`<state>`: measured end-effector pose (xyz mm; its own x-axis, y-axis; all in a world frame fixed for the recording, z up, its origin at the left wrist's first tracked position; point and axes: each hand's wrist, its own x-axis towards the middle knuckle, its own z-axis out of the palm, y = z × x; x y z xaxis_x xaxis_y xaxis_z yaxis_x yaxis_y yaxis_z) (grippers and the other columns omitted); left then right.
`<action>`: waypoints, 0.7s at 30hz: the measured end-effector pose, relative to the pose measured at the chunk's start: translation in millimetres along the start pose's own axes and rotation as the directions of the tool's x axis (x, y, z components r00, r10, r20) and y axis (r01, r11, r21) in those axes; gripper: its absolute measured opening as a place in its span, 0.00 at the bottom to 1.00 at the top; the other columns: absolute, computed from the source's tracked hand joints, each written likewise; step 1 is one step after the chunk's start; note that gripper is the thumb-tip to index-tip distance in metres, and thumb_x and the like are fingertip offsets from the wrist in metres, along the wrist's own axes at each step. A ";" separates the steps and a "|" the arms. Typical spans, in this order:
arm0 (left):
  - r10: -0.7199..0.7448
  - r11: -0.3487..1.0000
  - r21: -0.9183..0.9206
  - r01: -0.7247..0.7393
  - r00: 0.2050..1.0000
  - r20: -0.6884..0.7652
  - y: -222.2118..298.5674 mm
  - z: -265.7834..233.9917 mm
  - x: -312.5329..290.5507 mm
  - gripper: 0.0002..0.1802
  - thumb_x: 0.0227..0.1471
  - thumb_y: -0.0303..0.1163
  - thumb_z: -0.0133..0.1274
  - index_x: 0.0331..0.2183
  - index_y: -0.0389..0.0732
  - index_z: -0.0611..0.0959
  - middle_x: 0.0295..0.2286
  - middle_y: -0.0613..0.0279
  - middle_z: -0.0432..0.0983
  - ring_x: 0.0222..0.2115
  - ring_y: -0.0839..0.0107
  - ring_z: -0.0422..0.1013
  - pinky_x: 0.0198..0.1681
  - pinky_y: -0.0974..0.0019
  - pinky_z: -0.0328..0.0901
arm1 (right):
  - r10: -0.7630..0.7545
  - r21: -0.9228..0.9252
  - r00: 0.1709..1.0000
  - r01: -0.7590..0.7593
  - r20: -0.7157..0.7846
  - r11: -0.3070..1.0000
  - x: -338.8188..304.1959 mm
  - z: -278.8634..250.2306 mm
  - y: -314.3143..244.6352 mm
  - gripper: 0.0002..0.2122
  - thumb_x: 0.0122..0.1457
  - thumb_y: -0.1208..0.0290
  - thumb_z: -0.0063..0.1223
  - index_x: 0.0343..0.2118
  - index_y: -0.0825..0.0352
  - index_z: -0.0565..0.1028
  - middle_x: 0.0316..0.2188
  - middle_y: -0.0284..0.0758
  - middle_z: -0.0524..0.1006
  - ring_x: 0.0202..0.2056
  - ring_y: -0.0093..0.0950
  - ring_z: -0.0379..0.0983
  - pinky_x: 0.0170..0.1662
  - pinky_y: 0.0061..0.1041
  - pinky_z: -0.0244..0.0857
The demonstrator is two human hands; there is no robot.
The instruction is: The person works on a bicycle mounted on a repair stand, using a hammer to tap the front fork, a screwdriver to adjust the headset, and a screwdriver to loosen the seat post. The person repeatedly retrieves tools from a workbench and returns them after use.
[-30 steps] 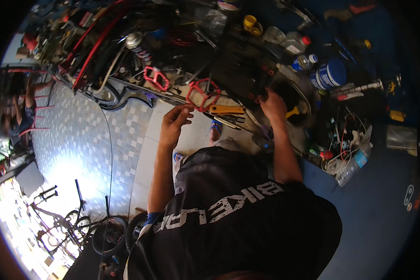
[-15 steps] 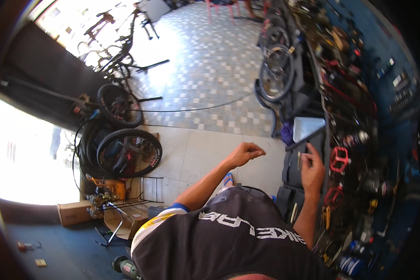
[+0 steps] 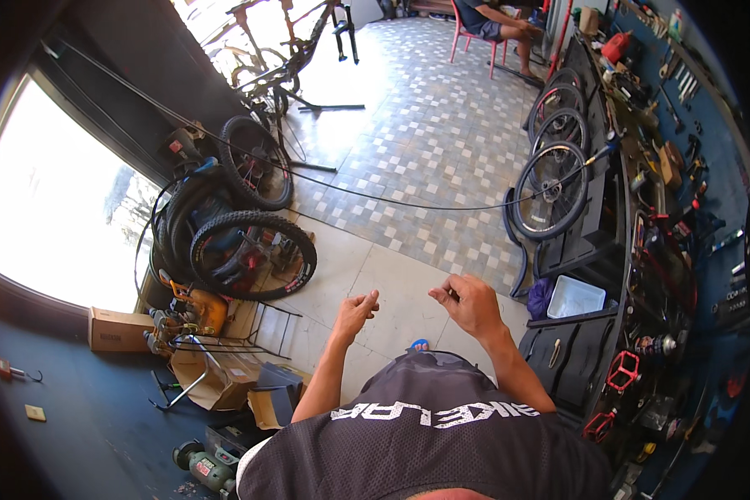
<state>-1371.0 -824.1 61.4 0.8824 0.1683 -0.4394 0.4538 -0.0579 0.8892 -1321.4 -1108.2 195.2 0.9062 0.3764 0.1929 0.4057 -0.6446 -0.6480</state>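
My left hand point(image 3: 357, 316) hovers over the pale floor in front of my body, its fingers curled and the thumb near the index finger. What it may hold is too small to make out. To its right, apart from it, my right hand point(image 3: 472, 307) is raised with its fingers bent in toward the thumb. Whatever lies inside those fingers is hidden. Neither hand touches the bench or the wheels. Beyond my right hand, a white tray point(image 3: 577, 298) stands beside a purple cloth point(image 3: 539, 297).
Bicycle wheels point(image 3: 252, 254) lean at the left near a cardboard box point(image 3: 120, 330) and a wire rack point(image 3: 267, 329). A black cable point(image 3: 392, 199) spans the tiled floor. At right runs a crowded workbench with red pedals point(image 3: 622, 370). A person point(image 3: 498, 22) sits on a red chair far off.
My right hand has come left, away from the bench, toward my left hand. My left hand has drawn back left. The view has turned to the right.
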 end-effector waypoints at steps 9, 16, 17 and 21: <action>0.034 0.974 0.217 -0.066 0.988 0.149 10.9 38.2 16.5 0.29 0.55 0.52 0.64 0.19 0.39 0.75 0.17 0.70 0.65 0.20 0.78 0.58 0.23 0.65 0.55 | 0.164 0.027 0.981 -0.162 -0.106 0.986 -18.7 2.9 40.4 0.14 0.59 0.71 0.61 0.48 0.60 0.79 0.31 0.35 0.80 0.31 0.36 0.78 0.36 0.34 0.71; 0.157 0.921 0.311 -0.234 0.955 0.252 34.4 51.4 36.3 0.26 0.58 0.52 0.61 0.27 0.36 0.81 0.19 0.69 0.68 0.22 0.79 0.61 0.25 0.66 0.57 | 0.267 0.029 0.958 -0.265 -0.107 0.964 -43.7 -3.8 43.1 0.20 0.58 0.73 0.61 0.55 0.62 0.76 0.33 0.36 0.80 0.31 0.31 0.79 0.36 0.31 0.71; 0.154 0.919 0.316 -0.233 0.954 0.256 35.3 53.0 36.8 0.26 0.58 0.52 0.62 0.27 0.35 0.81 0.19 0.69 0.69 0.23 0.79 0.62 0.25 0.66 0.58 | 0.276 0.030 0.956 -0.274 -0.101 0.961 -47.0 -3.9 42.8 0.20 0.58 0.73 0.61 0.55 0.62 0.76 0.32 0.36 0.81 0.31 0.31 0.79 0.36 0.31 0.71; 0.146 0.927 0.293 -0.232 0.947 0.287 34.8 62.9 31.8 0.25 0.58 0.51 0.62 0.30 0.35 0.82 0.21 0.67 0.72 0.24 0.77 0.65 0.28 0.66 0.61 | 0.307 0.036 0.949 -0.305 -0.074 0.952 -58.5 -6.3 42.0 0.20 0.59 0.69 0.60 0.55 0.61 0.76 0.32 0.35 0.81 0.32 0.34 0.79 0.37 0.34 0.72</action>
<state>-1319.3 -882.6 70.4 0.9373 -0.1317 -0.3227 0.2525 -0.3815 0.8892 -1356.6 -1161.4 161.3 0.9932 0.1101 0.0388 0.1055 -0.7041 -0.7023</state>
